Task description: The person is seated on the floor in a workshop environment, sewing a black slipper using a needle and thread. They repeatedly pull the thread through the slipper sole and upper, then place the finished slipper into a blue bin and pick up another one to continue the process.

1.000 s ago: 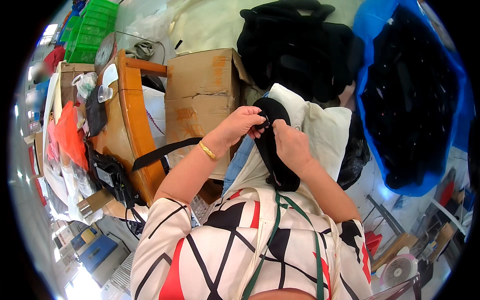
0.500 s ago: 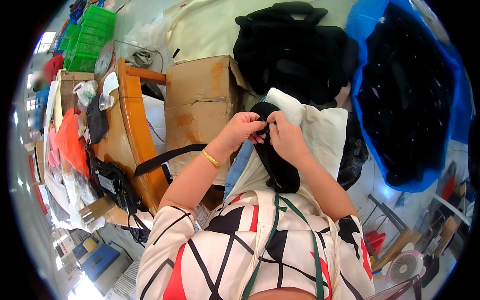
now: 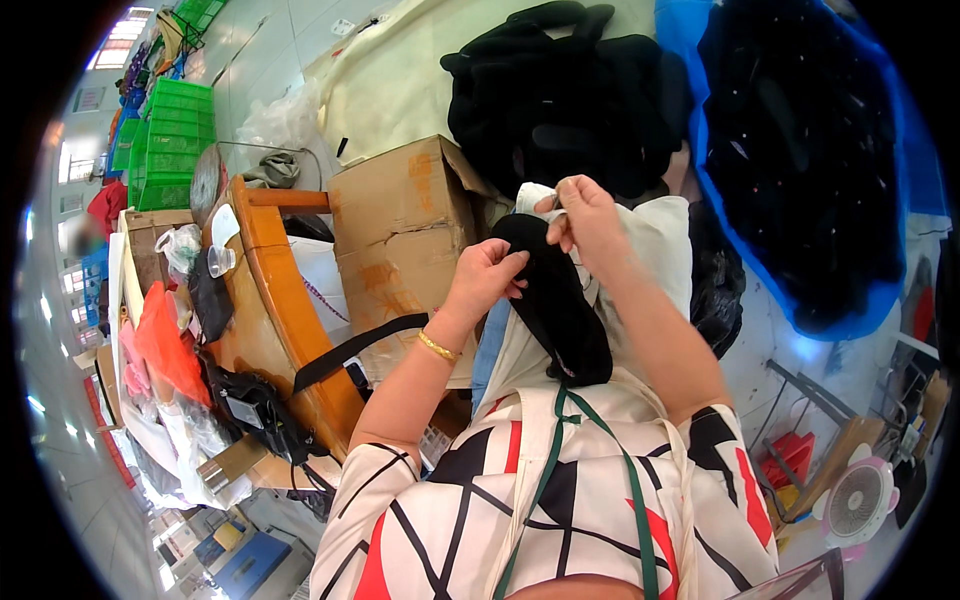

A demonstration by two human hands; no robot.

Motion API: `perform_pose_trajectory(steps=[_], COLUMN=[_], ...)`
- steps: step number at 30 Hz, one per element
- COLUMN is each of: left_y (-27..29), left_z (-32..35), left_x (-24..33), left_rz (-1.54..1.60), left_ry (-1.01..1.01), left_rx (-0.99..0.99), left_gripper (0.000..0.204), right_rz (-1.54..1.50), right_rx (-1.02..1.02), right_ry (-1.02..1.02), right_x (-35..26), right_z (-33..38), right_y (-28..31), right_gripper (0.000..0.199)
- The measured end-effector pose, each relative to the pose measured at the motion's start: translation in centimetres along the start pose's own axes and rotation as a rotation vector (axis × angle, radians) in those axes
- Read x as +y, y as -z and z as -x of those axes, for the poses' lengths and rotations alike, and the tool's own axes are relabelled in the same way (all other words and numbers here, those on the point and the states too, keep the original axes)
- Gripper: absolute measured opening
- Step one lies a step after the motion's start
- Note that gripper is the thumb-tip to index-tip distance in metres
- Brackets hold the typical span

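- Thumb and fingertips of your left hand pinch the left edge of a long black fabric piece.
- Your right hand is by its far end, fingertips together; whether they grip anything is unclear.
- The piece slants toward you, over white cloth.
- Cardboard box at left; black fabric heap beyond.

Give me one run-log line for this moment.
left hand: at edge of black fabric piece | right hand: over cream cloth, hold unclear | cardboard box: left of piece
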State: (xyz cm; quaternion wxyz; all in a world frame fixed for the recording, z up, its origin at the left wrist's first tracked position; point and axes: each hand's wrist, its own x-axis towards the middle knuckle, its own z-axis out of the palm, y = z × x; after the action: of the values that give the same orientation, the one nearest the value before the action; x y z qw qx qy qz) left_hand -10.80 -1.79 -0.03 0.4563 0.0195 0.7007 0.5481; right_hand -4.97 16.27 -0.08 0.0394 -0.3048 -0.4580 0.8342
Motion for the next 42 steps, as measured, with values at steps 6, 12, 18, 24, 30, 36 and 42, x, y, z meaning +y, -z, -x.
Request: perform_pose_trajectory(steps=[6,12,18,24,30,36,42], left_y=[-0.1,-0.5,-1.1,0.7,0.3,-3.1,-2.8], left_z=[0.0,-0.2,1.8,3.0,4.0,4.2,3.0], left_x=[-0.5,-0.3,0.1,-0.3,-0.5,-0.4,-2.2], left_rz=[-0.038,-0.075,-0.649,-0.717,-1.164,-1.327,-1.078], left_ry=[-0.046,-0.055,-0.364,-0.539,-1.083,-0.998,-0.951], left_rx=[0.028,0.040,0.134,0.054,0.361,0.255,0.370], left_gripper=[0.023,0.025,0.034,0.036,0.032,0.042,0.050], right_rz=[-0.251,-0.712,0.324,1.171,1.375,1.377,1.105], right_rx=[-0.016,0.661,0.354,-0.046,-0.089,0.027,0.385], right_ry=[0.035,0.510,0.464,0.787,0.768,0.908,0.950], right_x=[-1.7,-6.8,-1.8,1.9,4.7,5.4,2.0], right_z=[3.6,6.1,5.8,5.1,3.3,3.5,1.7], right_y=[9.9,24.6,12.6,5.0,5.2,5.3,3.6], right_gripper=[0.015,0.020,0.021,0.021,0.006,0.008,0.011])
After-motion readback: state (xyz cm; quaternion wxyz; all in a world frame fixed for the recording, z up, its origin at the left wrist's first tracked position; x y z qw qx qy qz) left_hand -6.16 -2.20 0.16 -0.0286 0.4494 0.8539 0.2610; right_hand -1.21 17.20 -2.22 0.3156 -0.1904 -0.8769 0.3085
